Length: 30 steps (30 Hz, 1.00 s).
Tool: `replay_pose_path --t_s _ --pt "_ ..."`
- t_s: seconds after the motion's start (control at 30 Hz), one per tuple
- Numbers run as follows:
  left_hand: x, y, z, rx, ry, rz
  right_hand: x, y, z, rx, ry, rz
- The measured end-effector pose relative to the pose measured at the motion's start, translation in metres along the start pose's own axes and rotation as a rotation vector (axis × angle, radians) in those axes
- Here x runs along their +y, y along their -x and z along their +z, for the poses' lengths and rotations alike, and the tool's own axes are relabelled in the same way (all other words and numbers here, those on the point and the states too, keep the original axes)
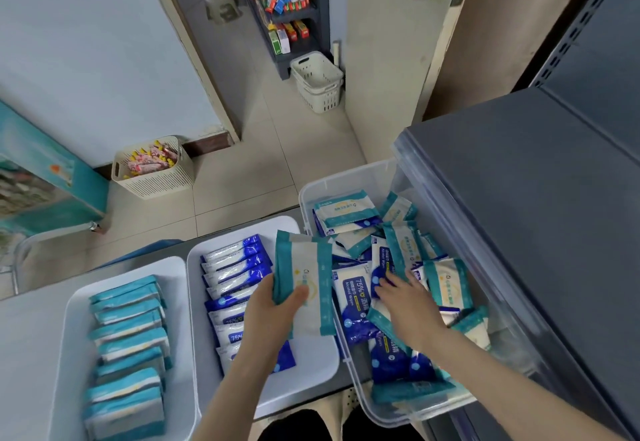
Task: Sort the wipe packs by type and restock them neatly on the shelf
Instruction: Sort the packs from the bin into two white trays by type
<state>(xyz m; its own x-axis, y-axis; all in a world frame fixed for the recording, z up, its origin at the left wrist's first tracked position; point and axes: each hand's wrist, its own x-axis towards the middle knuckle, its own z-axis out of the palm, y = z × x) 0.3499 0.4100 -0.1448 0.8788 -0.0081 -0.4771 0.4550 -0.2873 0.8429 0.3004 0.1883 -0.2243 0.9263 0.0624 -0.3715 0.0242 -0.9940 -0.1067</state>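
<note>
Your left fingers (298, 293) are curled round a teal-edged pack (304, 267), thumb pressed on its glossy white front and the others wrapped behind its edge, so your left hand (272, 305) holds the soft, flat rectangle upright above the gap between the middle tray and the bin. Your right fingers (385, 287) are loosely spread and lie nearly straight on the heap in the clear plastic bin (311, 194), their tips touching a blue alcohol-wipe pack (355, 297); your right hand (407, 298) pinches nothing that shows. Under and around it the film packs, teal-and-white and blue-and-white, lie jumbled at every angle, some flat, some tilted against one another. The bin is transparent with rounded corners and sits just beside the matte grey metal shelf (536, 198). To its left, the middle white tray (311, 368), smooth with rounded corners, holds the blue packs (239, 267) standing on edge in one overlapping row. Further left, a second white tray (69, 319) holds the teal packs (128, 329) filed the same way. Both trays rest on the pale bench (20, 336).
</note>
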Motion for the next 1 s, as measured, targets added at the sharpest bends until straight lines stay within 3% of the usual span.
replay_pose_path --t_s 0.07,0.2,0.43,0.63,0.8,0.9,1.0 --pt "-0.003 0.003 -0.001 0.007 0.019 -0.012 -0.005 0.01 0.004 -0.008 -0.112 -0.054" --pt "-0.006 0.006 -0.001 0.017 0.044 -0.023 -0.001 0.007 0.0 0.136 -0.474 0.198" --pt "-0.006 0.007 -0.001 0.011 0.073 0.003 -0.026 0.024 0.019 0.113 -0.485 0.08" --pt "-0.008 0.005 0.002 0.017 0.083 -0.016 -0.006 -0.001 0.017 0.258 -0.616 0.423" --pt "-0.01 0.006 0.007 0.011 0.045 -0.006 -0.017 -0.014 0.022 0.276 -0.523 0.477" --pt "-0.011 0.007 0.007 0.019 0.05 -0.011 -0.023 -0.003 0.024 0.32 -0.635 0.448" --pt "-0.011 0.008 0.008 0.015 0.067 -0.02 -0.02 -0.007 0.028 0.315 -0.759 0.616"
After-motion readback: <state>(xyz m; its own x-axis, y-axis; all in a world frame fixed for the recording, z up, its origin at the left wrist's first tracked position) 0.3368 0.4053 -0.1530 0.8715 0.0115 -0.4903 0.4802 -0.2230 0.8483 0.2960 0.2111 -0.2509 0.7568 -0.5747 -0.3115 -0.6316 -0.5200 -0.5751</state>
